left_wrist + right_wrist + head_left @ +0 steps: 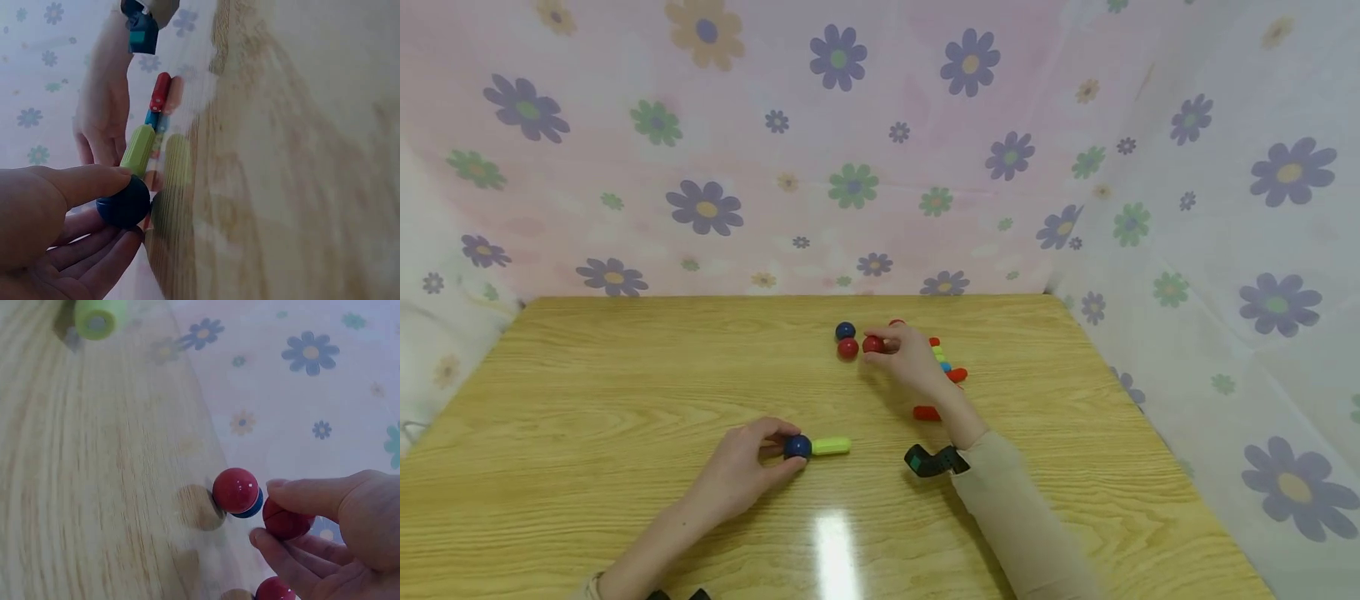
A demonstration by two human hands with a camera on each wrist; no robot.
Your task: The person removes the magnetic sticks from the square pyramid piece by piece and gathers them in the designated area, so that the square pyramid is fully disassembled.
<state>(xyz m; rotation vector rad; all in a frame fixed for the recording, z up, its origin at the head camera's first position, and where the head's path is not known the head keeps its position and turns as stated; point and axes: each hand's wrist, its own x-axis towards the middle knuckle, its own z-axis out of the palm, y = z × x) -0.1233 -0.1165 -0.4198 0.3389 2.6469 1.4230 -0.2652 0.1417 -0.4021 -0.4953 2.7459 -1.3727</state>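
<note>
My left hand (741,467) pinches a dark blue ball (797,447) between thumb and fingers. A yellow-green ridged rod (831,446) extends from that ball to the right, end against it. In the right wrist view, the rod's (94,322) near end shows a grey disc. Farther back, my right hand (913,362) grips a glossy red ball (287,520) with thumb and fingertips. Just left of it sit another red ball (847,348) and a dark blue ball (846,331) behind that one. A third red ball (897,322) is partly hidden behind the right hand.
Several coloured rods lie beside and behind the right wrist, partly covered by it, among them a red rod (927,412) and another red rod (957,375). The wooden table (625,375) meets a flowered cloth (745,150) at the back and right.
</note>
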